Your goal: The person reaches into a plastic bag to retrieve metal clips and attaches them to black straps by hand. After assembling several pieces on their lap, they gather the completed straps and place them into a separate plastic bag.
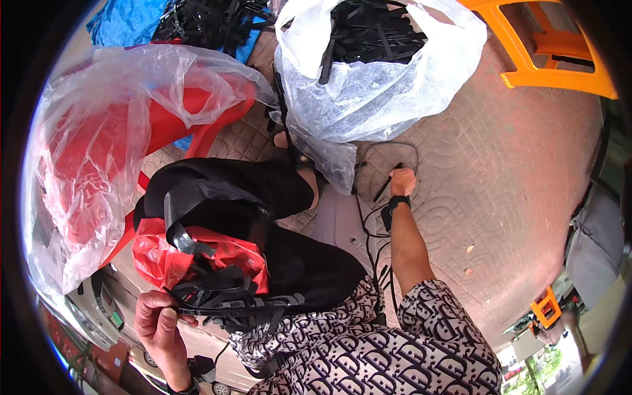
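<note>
My left hand (160, 329) pinches the end of a long, thin black strip (240, 308) between thumb and fingers, held level above my lap. Under and behind it, a tangle of black strips (220, 280) rests on a red plastic bag (158, 253) across my thighs. Out to the right, my right hand (403, 181) is closed on a short black strip (381, 191), low over the paving. A thin black cable (417, 161) loops around that spot.
A large translucent white bag (368, 108) of black strips stands ahead. Beside it, a blue sheet (122, 23) bears more strips. Clear plastic (85, 164) drapes a red plastic chair (174, 122) at left. An orange stool (520, 69) stands far right on the patterned paving (500, 178).
</note>
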A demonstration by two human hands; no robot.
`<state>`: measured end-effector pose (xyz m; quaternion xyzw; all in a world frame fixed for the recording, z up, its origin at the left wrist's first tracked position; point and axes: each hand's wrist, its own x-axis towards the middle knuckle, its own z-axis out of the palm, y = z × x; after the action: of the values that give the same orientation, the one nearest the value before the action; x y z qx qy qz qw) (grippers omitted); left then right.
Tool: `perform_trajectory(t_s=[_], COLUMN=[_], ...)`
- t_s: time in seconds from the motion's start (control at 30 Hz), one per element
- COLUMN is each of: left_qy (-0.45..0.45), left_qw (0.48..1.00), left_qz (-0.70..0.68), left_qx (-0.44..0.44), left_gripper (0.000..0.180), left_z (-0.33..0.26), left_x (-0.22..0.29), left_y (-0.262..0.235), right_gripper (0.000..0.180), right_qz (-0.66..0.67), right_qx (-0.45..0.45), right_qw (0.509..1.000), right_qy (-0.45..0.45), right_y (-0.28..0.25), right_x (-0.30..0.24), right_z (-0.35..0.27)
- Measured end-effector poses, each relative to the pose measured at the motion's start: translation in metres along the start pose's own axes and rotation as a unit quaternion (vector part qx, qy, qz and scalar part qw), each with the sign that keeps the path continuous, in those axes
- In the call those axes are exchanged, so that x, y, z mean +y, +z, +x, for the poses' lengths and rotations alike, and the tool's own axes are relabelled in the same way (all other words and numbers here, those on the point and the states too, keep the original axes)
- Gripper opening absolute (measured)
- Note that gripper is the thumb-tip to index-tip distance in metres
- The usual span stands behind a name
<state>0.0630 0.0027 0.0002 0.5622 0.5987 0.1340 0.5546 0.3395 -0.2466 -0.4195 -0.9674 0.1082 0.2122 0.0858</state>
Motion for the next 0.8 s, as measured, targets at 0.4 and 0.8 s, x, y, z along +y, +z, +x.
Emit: perform_trajectory(t_s=[0.4, 0.8], left_qy=[0.025, -0.011], left_qw=[0.999, 0.999], left_qz=[-0.020, -0.012], left_qx=[-0.003, 0.037], left_gripper=[0.012, 0.017], left_z=[0.009, 0.009], left_x=[-0.010, -0.021], left_y=[-0.007, -0.020], right_gripper=[0.008, 0.022], right_qz=[0.139, -0.257], right_qx=[-0.266, -0.157], right_qw=[0.829, 0.815], right_qy=[-0.473, -0.495], right_y=[0.020, 0.040], right_x=[-0.077, -0.078], right_z=[-0.061, -0.085])
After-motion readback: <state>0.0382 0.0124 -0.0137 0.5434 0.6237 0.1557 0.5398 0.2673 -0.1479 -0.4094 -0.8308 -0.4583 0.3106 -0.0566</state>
